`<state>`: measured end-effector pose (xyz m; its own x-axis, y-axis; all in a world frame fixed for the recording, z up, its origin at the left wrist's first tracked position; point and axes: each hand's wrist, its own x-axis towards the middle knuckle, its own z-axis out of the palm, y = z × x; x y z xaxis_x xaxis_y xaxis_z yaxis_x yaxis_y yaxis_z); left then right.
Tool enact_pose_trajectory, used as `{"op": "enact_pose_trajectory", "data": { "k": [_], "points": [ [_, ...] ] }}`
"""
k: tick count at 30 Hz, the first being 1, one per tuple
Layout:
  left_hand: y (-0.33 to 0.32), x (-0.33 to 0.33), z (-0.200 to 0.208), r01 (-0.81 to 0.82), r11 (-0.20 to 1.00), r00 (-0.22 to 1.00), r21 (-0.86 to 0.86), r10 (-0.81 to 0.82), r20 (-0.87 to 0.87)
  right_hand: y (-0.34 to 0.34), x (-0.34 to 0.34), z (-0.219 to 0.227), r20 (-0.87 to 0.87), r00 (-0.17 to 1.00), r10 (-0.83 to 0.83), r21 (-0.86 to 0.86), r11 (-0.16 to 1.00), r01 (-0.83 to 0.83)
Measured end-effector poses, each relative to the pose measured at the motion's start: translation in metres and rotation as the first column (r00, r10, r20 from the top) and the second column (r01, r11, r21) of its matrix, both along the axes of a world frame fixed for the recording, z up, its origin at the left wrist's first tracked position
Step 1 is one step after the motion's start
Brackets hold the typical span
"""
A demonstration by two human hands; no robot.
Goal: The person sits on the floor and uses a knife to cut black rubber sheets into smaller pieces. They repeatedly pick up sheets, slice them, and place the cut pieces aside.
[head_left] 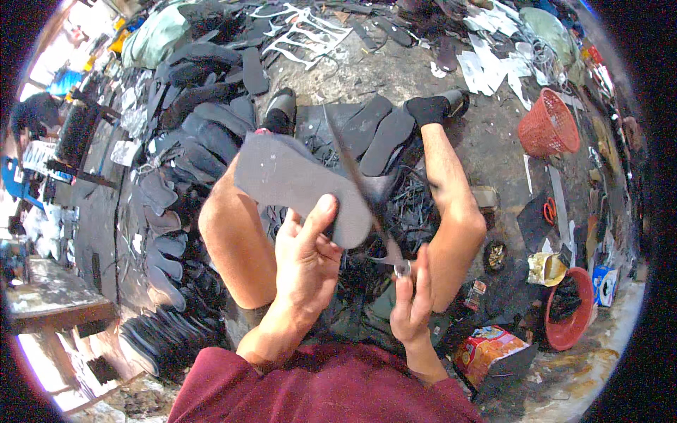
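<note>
A grey shoe sole [300,180] is gripped in my left hand [308,264], thumb lying on its upper face and fingers beneath. A darker layer shows along the sole's far edge. My right hand [412,303] is closed around the handle end of a pair of long-bladed scissors [349,158]. The blades point away from me and cross the sole's right side; I cannot tell whether they touch it. Blur hides how far apart they are. Between my legs lies a heap of black offcut strips [405,211]. Two dark soles [388,141] rest beyond it, near my right foot.
Piles of dark soles [204,130] stretch along my left side. A red basket [549,127] stands at the far right; a red tub [570,317] is nearer. Orange-handled scissors [549,210] lie between them. White cut-out scraps [303,32] are spread at the back.
</note>
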<state>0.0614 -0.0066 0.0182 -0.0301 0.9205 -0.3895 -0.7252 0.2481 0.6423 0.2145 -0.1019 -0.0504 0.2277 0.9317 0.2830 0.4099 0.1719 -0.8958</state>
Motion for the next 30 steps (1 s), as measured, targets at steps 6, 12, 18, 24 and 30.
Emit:
{"op": "enact_pose_trajectory", "data": {
  "k": [6,12,18,24,30],
  "points": [
    [-0.018,0.004,0.001,0.005,0.988,0.984,-0.157,-0.033,-0.175,-0.06,0.041,-0.017,0.254,0.963,0.088,-0.087,0.994,-0.068],
    [-0.046,-0.014,-0.038,-0.092,0.952,0.96,-0.291,0.008,-0.279,-0.024,0.049,0.027,0.222,0.89,0.399,-0.324,0.891,-0.318],
    [-0.054,-0.008,-0.039,-0.018,0.973,0.975,-0.231,-0.035,-0.221,0.023,-0.009,-0.011,0.13,0.93,0.344,-0.243,0.92,-0.307],
    [-0.059,-0.025,-0.047,0.028,0.978,0.946,-0.205,-0.092,-0.31,0.083,-0.056,-0.018,0.142,0.947,0.287,-0.168,0.95,-0.263],
    [-0.073,-0.049,-0.059,0.157,0.967,0.795,-0.198,-0.243,-0.556,0.135,-0.054,0.001,0.225,0.869,0.44,-0.251,0.888,-0.385]
  ]
}}
